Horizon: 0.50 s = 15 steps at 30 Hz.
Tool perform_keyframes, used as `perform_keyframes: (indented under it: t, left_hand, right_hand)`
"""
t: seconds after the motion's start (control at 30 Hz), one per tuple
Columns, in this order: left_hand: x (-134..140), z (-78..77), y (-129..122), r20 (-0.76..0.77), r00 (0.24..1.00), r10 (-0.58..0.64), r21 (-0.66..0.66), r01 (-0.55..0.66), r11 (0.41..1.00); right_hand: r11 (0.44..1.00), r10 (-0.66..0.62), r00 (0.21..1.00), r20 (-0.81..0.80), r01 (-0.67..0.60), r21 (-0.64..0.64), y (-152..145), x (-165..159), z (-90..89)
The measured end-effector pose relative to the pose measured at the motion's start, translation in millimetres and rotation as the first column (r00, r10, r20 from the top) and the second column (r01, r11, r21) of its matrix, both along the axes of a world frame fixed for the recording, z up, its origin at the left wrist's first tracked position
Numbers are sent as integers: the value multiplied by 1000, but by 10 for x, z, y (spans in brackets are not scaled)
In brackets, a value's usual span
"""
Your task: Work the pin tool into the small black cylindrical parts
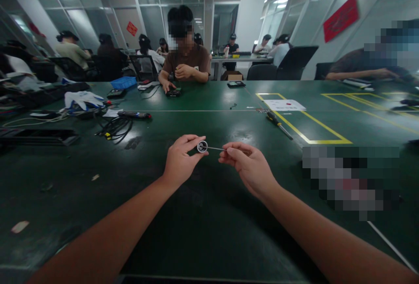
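My left hand (183, 158) grips a small round metal ring-like part (202, 146) between thumb and fingers, its open face turned toward me. A dark inner detail shows inside the ring, too small to make out. From the right, my right hand (246, 161) pinches a thin metal rod (216, 148), whose far end reaches to or into the ring. Whatever handle the rod may have is hidden in my right fingers. Both hands are held above the green table (203, 231), close together.
Beyond my right hand lies a screwdriver (278, 124) beside a yellow-taped outline and a paper sheet (284, 105). Black cables (118, 127), a dark pen-shaped tool (134, 115), white gloves (84, 100) and a blue bin (123, 83) lie left. Across the table a person (186, 57) handles a dark device.
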<state>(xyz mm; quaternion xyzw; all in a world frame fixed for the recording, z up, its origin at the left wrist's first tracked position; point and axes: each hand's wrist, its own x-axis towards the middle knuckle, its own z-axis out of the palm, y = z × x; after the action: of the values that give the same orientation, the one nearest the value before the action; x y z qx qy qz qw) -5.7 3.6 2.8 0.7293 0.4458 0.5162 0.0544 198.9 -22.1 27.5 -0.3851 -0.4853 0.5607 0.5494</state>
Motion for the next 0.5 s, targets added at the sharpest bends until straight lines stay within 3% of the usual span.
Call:
perform_keyframes:
  t: [0.13, 0.23, 0.33, 0.5]
  left_hand:
    - [-6, 5, -3, -74, 997, 25, 21, -23, 1000]
    - [-9, 9, -4, -88, 996, 31, 33, -29, 999]
    - [-10, 2, -1, -64, 998, 16, 22, -15, 1000]
    - [-5, -18, 7, -28, 1000, 2, 2, -2, 1000]
  right_hand:
    - [981, -89, 933, 349, 23, 190, -71, 24, 6]
    - [951, -154, 852, 501, -11, 310, -120, 22, 7]
    - [952, -143, 859, 491, -18, 307, -122, 13, 11]
    - [991, -40, 971, 237, 7, 137, -46, 8, 19]
